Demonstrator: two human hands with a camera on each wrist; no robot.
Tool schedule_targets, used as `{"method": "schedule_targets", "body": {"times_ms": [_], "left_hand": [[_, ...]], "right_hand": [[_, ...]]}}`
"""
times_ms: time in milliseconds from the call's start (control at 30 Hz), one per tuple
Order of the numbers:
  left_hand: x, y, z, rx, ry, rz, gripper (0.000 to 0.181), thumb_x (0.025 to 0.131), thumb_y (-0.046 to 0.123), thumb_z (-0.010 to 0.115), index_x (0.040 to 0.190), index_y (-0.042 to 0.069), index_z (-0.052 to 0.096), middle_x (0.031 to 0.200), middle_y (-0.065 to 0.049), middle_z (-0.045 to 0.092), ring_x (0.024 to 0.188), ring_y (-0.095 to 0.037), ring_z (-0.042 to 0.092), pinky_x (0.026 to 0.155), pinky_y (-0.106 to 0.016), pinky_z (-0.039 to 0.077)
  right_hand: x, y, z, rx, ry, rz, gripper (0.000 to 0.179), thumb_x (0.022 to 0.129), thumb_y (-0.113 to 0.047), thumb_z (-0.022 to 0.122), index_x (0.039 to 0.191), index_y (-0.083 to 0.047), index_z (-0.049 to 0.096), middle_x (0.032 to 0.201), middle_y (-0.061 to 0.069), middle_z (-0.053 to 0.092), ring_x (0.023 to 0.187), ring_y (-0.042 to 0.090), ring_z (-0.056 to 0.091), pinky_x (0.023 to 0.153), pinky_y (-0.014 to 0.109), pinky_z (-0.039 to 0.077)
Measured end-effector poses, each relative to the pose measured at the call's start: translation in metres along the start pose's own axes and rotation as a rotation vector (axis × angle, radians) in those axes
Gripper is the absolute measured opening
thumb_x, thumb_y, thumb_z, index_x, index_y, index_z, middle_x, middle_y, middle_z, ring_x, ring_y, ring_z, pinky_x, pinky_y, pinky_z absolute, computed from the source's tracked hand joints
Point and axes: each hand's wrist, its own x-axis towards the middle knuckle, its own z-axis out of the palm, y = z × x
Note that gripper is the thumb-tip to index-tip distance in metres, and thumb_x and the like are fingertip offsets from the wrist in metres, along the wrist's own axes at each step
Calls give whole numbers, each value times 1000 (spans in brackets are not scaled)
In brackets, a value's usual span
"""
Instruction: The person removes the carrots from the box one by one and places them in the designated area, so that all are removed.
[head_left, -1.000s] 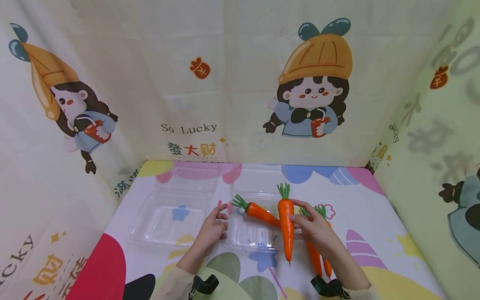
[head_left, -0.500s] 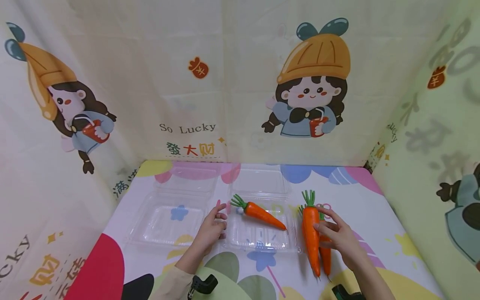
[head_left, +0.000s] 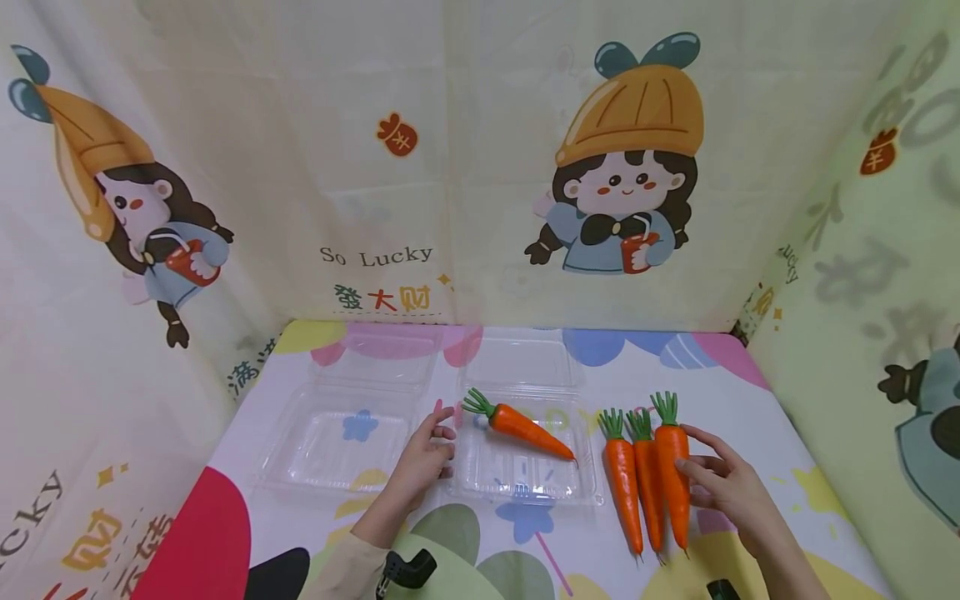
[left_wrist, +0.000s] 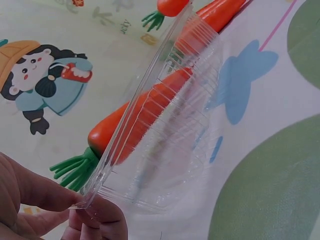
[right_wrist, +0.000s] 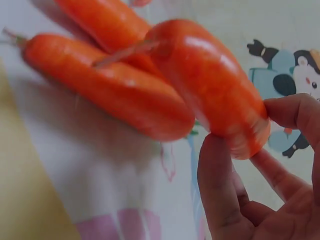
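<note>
My right hand [head_left: 723,483] pinches an orange carrot [head_left: 672,479] with a green top between thumb and fingers. In the right wrist view this carrot [right_wrist: 210,80] is raised over the others, tip towards the camera. To its left lie a second carrot [head_left: 622,483] and a third carrot [head_left: 648,487], side by side with tops pointing away. My left hand [head_left: 420,467] pinches the left rim of a clear plastic clamshell box [head_left: 480,487], as the left wrist view shows. One more carrot [head_left: 528,432] lies slanted inside that box, its top [left_wrist: 77,167] over the rim near my fingers.
Left of my left hand stands another open clear clamshell box [head_left: 315,454]. Both lids [head_left: 517,362] are folded back towards the rear wall. A patterned cloth [head_left: 525,567] covers the table, and printed curtains [head_left: 487,167] close in the back and sides.
My right hand has carried its carrot rightwards from the filled box's right edge, past the two carrots on the cloth, to their right side. The left hand has stayed at the box rim.
</note>
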Motion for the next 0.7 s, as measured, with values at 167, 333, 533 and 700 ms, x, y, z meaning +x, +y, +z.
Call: {"method": "schedule_targets", "body": {"times_ms": [167, 333, 533, 700], "left_hand": [[1, -1, 0, -4, -5, 3, 62, 94, -8, 51, 153, 6, 43, 116, -14, 49, 82, -19, 51, 61, -28, 51], [2, -2, 1, -6, -5, 1, 62, 93, -8, 51, 153, 6, 43, 115, -14, 48, 81, -19, 51, 61, -28, 51], [2, -1, 0, -5, -7, 4, 63, 93, -8, 50, 153, 5, 42, 114, -15, 49, 79, -19, 50, 60, -26, 50], [2, 1, 0, -2, -2, 0, 63, 92, -8, 49, 153, 6, 43, 114, -14, 49, 78, -19, 50, 59, -25, 49]], "right_hand": [[4, 8, -8, -27, 9, 24, 71, 102, -30, 66, 160, -10, 31, 123, 19, 63, 88, 13, 71, 77, 34, 63], [11, 16, -12, -68, 10, 52, 74, 102, -29, 65, 160, -6, 27, 131, 31, 56, 86, 17, 72, 77, 34, 63], [20, 25, -12, -134, 8, 50, 73, 103, -29, 64, 160, -3, 28, 128, 33, 58, 86, 19, 70, 77, 32, 62], [22, 27, -10, -199, 4, 51, 73, 103, -32, 63, 160, -3, 29, 134, 38, 53, 90, 21, 69, 77, 31, 61]]}}
